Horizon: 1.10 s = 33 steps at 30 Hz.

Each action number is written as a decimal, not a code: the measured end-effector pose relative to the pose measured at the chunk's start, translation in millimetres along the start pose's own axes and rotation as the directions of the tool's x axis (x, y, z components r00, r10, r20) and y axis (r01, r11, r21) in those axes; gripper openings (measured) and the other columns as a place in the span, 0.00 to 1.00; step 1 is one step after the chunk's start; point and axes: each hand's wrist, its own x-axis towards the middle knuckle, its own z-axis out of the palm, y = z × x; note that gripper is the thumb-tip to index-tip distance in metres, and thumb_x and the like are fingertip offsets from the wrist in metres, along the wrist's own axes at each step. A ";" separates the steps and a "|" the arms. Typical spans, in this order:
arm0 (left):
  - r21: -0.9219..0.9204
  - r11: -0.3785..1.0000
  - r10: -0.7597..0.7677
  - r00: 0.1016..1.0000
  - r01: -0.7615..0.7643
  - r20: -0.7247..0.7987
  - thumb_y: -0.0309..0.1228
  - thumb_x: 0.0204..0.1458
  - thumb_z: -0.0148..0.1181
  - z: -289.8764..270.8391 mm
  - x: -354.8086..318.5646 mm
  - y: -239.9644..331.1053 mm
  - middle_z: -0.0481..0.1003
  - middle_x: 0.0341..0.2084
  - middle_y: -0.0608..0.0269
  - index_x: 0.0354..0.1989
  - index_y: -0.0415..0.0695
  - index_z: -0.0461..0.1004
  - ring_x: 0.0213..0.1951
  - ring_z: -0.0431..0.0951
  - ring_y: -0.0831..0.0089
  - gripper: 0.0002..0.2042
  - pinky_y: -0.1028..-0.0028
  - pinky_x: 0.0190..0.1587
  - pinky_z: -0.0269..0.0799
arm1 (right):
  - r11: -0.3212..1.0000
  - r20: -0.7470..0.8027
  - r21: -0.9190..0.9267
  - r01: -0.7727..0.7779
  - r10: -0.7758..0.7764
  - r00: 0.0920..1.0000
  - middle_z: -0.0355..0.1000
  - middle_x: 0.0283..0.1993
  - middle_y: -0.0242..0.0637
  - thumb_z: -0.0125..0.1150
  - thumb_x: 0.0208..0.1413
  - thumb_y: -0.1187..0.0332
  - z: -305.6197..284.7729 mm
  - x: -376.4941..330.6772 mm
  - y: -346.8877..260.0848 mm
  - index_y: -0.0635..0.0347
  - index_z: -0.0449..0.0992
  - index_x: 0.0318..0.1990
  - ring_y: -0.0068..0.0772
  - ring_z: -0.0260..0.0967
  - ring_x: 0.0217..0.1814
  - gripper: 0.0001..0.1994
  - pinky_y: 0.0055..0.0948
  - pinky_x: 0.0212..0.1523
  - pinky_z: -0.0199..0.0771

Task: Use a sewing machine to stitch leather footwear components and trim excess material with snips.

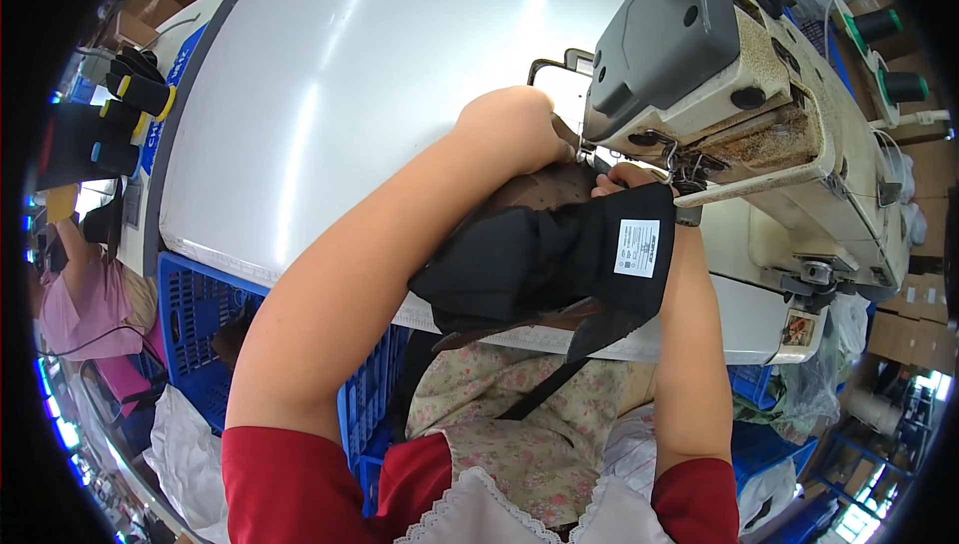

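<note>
Centre of frame: the black fabric piece (539,259), with a brown part beneath it, lies bunched on the near edge of the white counter (340,94), its far end up at the needle area of the industrial sewing machine (739,104).

Left hand (514,124) is curled, fingers pressed down on the fabric just left of the presser foot; fingertips are hidden behind the knuckles. Right hand (627,178) is mostly covered by the fabric and machine head; whether it pinches or lies flat, cannot tell.

Judgement: a seam is being fed or positioned under the needle. Any further feed calls for both hands guiding the layers evenly, fingers kept beside the needle.

Labels and packages:
- White rectangular label (637,247) with small dark print, sewn on the fabric, right of centre.
- Small reddish sticker (797,327) on the machine base, lower right.
- Blue plastic crates (200,324) lower left.
- Cardboard boxes (904,324), right edge.
- Black gloves with yellow and blue cuffs (120,114), upper left.
</note>
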 end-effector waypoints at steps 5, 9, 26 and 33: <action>0.016 1.000 0.000 1.000 0.000 -0.001 0.45 0.42 0.68 -1.9 -0.3 1.7 0.82 0.32 0.55 0.35 0.44 0.83 0.37 0.82 0.59 0.18 0.65 0.40 0.77 | 0.993 0.003 0.107 0.050 -0.051 0.999 0.76 0.44 0.40 0.52 0.62 0.73 -5.5 5.5 14.7 0.71 0.70 0.47 0.29 0.76 0.46 0.10 0.26 0.48 0.78; 0.051 0.996 0.077 0.996 -0.075 -0.044 0.47 0.46 0.64 -1.3 0.1 -2.2 0.79 0.26 0.53 0.33 0.45 0.82 0.28 0.79 0.57 0.17 0.61 0.36 0.74 | 0.802 0.158 -0.495 0.332 -0.293 0.943 0.77 0.46 0.40 0.54 0.63 0.70 -9.9 -1.7 -2.9 0.70 0.69 0.47 0.30 0.75 0.47 0.11 0.28 0.47 0.77; -0.073 0.996 0.065 0.988 -0.055 0.140 0.41 0.39 0.72 -11.7 -26.3 7.6 0.82 0.37 0.58 0.45 0.54 0.82 0.40 0.82 0.61 0.20 0.64 0.44 0.76 | 0.870 -0.027 -0.486 0.086 -0.114 0.993 0.76 0.45 0.52 0.51 0.60 0.44 -26.9 -14.7 -8.3 0.57 0.79 0.45 0.61 0.61 0.56 0.25 0.46 0.62 0.58; -0.004 0.999 0.049 0.992 -0.049 0.119 0.44 0.38 0.71 -13.3 -29.3 13.3 0.81 0.41 0.58 0.48 0.53 0.80 0.44 0.81 0.59 0.25 0.65 0.47 0.76 | 0.501 0.240 -0.844 0.189 0.038 0.970 0.61 0.66 0.58 0.39 0.59 0.33 3.8 -29.2 -53.4 0.71 0.72 0.56 0.53 0.57 0.70 0.43 0.46 0.68 0.55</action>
